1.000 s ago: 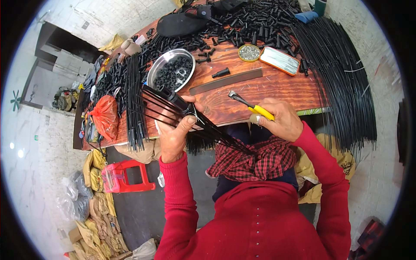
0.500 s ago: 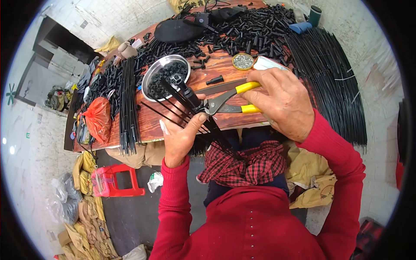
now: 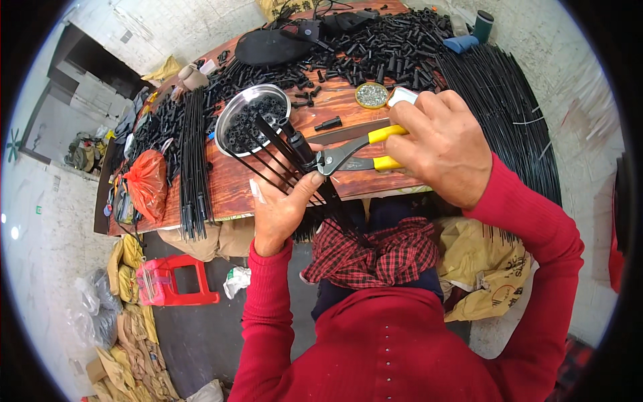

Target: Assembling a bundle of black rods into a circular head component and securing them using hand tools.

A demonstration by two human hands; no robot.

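My left hand (image 3: 278, 213) is closed round a bundle of thin black rods (image 3: 264, 175) with a dark tubular fitting (image 3: 301, 149) at its top. The rods slant down past my wrist toward the plaid cloth on my lap. My right hand (image 3: 447, 149) grips the yellow-handled pliers (image 3: 348, 155) from the right, its fingers wrapped over the handles. The metal jaws meet the fitting beside my left thumb; what lies between them is too small to make out. Beyond my left hand stands a steel bowl (image 3: 220, 137) of small black ring-shaped parts.
Black tubular parts (image 3: 395, 50) are heaped across the table's back. Long rod bundles lie at the left (image 3: 194, 161) and right (image 3: 499, 107). A round tin of small metal pieces (image 3: 372, 95), a single black part (image 3: 328, 124) and a red bag (image 3: 145, 186) are also there. A red stool (image 3: 177, 280) stands below.
My right hand has turned slightly and its elbow has swung outward to the right. The plier handles look a little closer together. My left hand keeps its hold on the rods.
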